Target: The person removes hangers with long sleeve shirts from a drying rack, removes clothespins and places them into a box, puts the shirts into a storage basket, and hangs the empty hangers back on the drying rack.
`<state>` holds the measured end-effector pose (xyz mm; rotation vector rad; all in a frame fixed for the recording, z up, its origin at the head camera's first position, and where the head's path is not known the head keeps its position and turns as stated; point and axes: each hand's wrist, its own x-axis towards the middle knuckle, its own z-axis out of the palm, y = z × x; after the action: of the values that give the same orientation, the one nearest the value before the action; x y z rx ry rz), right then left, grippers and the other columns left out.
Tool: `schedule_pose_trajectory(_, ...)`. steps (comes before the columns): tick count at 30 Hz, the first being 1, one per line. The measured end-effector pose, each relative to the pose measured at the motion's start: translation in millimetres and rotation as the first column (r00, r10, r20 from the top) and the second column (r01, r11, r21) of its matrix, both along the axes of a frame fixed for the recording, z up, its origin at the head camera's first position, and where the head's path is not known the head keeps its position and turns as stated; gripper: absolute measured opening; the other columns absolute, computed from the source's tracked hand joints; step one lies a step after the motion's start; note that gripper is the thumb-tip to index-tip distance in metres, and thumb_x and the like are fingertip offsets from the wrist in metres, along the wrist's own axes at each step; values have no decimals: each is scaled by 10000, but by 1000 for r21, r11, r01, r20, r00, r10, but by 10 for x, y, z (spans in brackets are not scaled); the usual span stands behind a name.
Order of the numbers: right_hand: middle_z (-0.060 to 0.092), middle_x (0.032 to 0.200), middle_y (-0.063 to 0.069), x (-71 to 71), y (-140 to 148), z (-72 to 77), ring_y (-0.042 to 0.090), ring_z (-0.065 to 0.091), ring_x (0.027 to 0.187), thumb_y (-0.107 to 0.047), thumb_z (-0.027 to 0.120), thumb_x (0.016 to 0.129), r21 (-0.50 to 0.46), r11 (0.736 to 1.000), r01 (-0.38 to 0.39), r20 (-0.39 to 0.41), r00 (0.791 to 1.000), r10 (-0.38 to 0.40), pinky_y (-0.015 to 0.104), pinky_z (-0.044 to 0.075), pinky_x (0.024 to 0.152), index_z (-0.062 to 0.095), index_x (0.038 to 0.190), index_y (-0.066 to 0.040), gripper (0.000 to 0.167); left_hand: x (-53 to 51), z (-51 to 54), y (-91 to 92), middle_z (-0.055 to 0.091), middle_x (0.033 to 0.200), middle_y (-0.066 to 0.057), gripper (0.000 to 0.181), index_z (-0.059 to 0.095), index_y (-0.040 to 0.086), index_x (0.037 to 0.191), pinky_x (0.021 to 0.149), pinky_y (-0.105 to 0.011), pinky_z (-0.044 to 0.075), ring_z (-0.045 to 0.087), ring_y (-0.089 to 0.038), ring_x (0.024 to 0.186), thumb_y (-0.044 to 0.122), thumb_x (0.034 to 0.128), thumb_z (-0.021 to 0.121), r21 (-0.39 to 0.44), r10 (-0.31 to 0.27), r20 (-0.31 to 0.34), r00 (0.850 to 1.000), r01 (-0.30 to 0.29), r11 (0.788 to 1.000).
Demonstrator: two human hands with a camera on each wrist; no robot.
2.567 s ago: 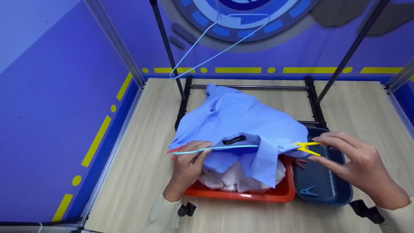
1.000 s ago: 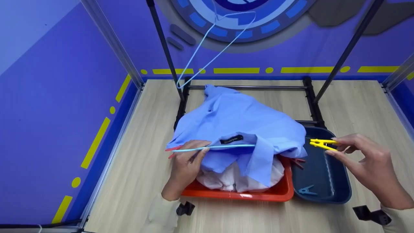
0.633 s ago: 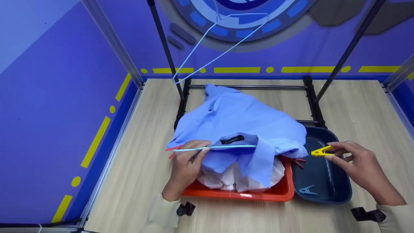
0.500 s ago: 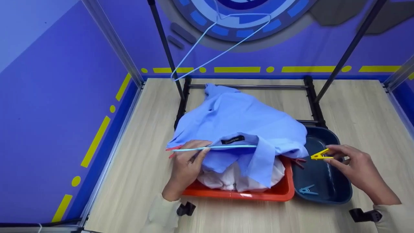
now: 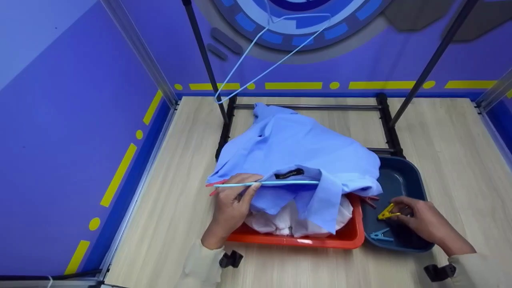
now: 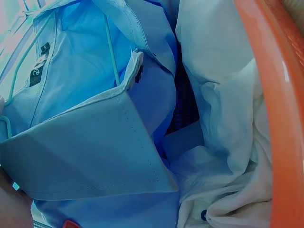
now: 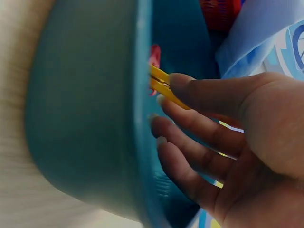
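Blue-purple panels form the left wall [image 5: 72, 160] and back wall [image 5: 304, 72], edged low with yellow dashes [image 5: 294, 85] and dots. A large round design [image 5: 312, 26] decorates the back. A metal strip [image 5: 129, 36] lines the corner; pale wood-grain boarding [image 5: 152, 224] lies below.

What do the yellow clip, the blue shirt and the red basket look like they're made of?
The yellow clip looks like smooth molded plastic: even color, clean edges. The blue shirt seems a matte woven fabric, perhaps cotton or a blend, with soft folds and a stitched collar. The red basket is probably hard plastic, glossy, judging by the bright highlight on its rim.
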<state>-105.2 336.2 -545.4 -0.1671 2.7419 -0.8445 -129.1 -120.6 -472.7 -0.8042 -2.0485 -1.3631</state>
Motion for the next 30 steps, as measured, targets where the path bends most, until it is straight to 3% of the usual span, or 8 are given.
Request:
schedule_pose_trajectory(5, 714, 932, 59, 9, -34, -51, 114, 660, 778, -41, 731, 813, 46, 998, -37, -23, 999, 38, 226, 533, 674, 641, 1118, 29, 326, 10, 0, -4, 734, 1014, -41, 254, 734, 93, 1068, 905, -245, 530, 687, -179, 972, -17, 843, 694, -4, 5, 11, 1000, -5, 1000)
schedule_pose_trajectory(10, 639, 1068, 180, 21, -70, -55, 267, 626, 874, -71, 753, 790, 107, 994, -22, -101, 994, 33, 448, 531, 753, 613, 1181, 36, 429, 27, 4, -3, 733, 1023, -31, 253, 730, 103, 1083, 905, -242, 532, 686, -170, 978, 1, 856, 688, -12, 6, 33, 999, -6, 1000)
schedule_pose_trajectory(14, 561, 1182, 261, 3, -85, 12, 390, 604, 969, -100, 723, 824, 83, 996, 23, -157, 988, -9, 590, 489, 810, 575, 1228, 36, 452, 32, 13, 2, 734, 1022, -32, 243, 730, 100, 1084, 907, -252, 534, 685, -172, 981, 9, 863, 683, -13, 2, 45, 999, -2, 1000)
schedule_pose_trajectory(16, 564, 1181, 249, -18, -91, 72, 373, 606, 961, -131, 701, 860, 56, 997, 56, -199, 979, -44, 533, 512, 781, 587, 1213, 16, 398, 34, 17, 7, 735, 1020, -30, 237, 731, 100, 1081, 908, -256, 533, 686, -170, 980, 13, 866, 682, -16, 7, 48, 999, -6, 1000)
schedule_pose_trajectory(18, 578, 1158, 215, -37, -102, 141, 242, 603, 932, -163, 677, 895, 24, 996, 91, -252, 964, -82, 385, 534, 749, 604, 1192, -14, 341, 35, 20, 12, 737, 1019, -24, 231, 733, 104, 1080, 907, -256, 534, 687, -164, 980, 23, 869, 683, -23, 14, 53, 999, -12, 1000)
schedule_pose_trajectory(21, 596, 1106, 161, -54, -131, 259, -44, 517, 893, -181, 644, 929, -36, 989, 142, -357, 923, -146, 130, 454, 675, 621, 1170, -50, 275, 38, 26, 24, 740, 1011, -21, 220, 735, 105, 1077, 902, -259, 536, 689, -158, 973, 38, 875, 682, -26, 14, 61, 998, -13, 1000)
schedule_pose_trajectory(24, 599, 1090, 133, -64, -198, 402, -209, 399, 868, -160, 624, 940, -104, 977, 185, -439, 873, -212, -7, 364, 676, 620, 1186, -65, 264, 38, 33, 40, 741, 1006, -34, 212, 733, 93, 1077, 899, -267, 540, 690, -161, 971, 41, 880, 676, -21, 2, 71, 997, 0, 1000)
schedule_pose_trajectory(30, 628, 1104, 95, -49, -434, 698, -161, 445, 929, -121, 624, 935, -192, 968, 162, -547, 801, -243, -30, 329, 794, 635, 1193, -71, 263, 39, 42, 90, 738, 1029, -20, 236, 725, 107, 1098, 916, -282, 539, 683, -139, 1001, 42, 875, 681, -44, -16, 94, 995, 20, 999)
